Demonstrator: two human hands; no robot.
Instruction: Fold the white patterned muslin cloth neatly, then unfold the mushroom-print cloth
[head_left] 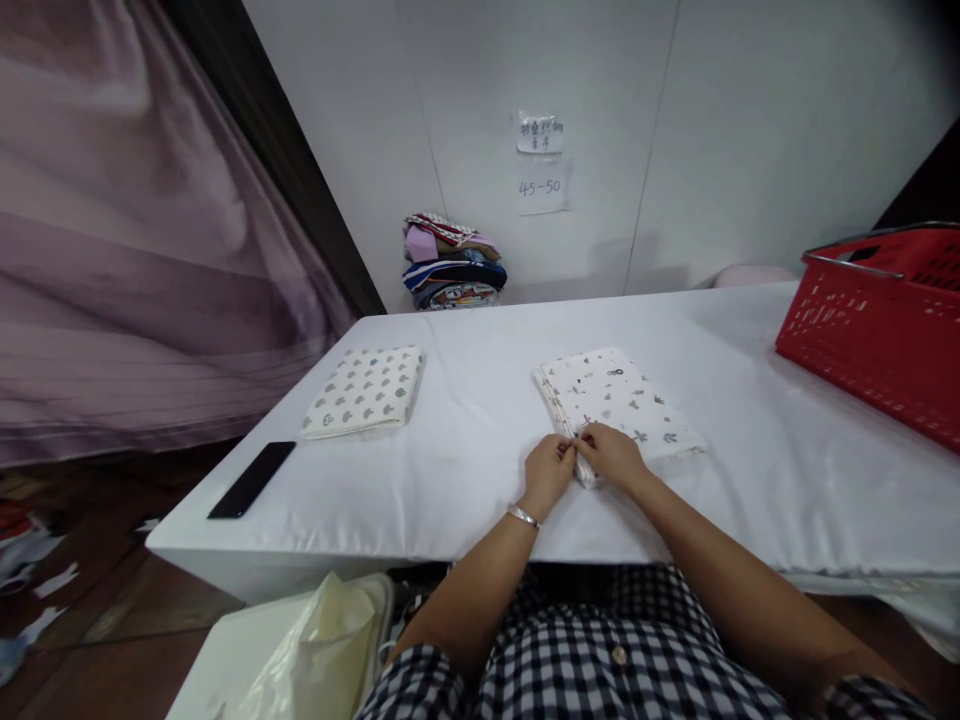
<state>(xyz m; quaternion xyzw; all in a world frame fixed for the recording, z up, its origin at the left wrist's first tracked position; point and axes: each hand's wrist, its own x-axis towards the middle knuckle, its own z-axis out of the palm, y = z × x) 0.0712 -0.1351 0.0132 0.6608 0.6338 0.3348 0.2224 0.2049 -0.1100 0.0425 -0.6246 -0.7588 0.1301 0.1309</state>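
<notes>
A folded white cloth with small dark prints (619,400) lies on the white table (465,470) in front of me. My left hand (547,472) and my right hand (611,455) meet at its near corner, fingers pinched together on the cloth's edge. A bracelet sits on my left wrist. A second folded cloth with green and grey prints (365,390) lies to the left, apart from both hands.
A black phone (252,479) lies near the table's left front corner. A red plastic basket (881,320) stands at the right. A pile of folded clothes (452,262) rests against the back wall. A pale bag (315,650) sits below the table's front edge.
</notes>
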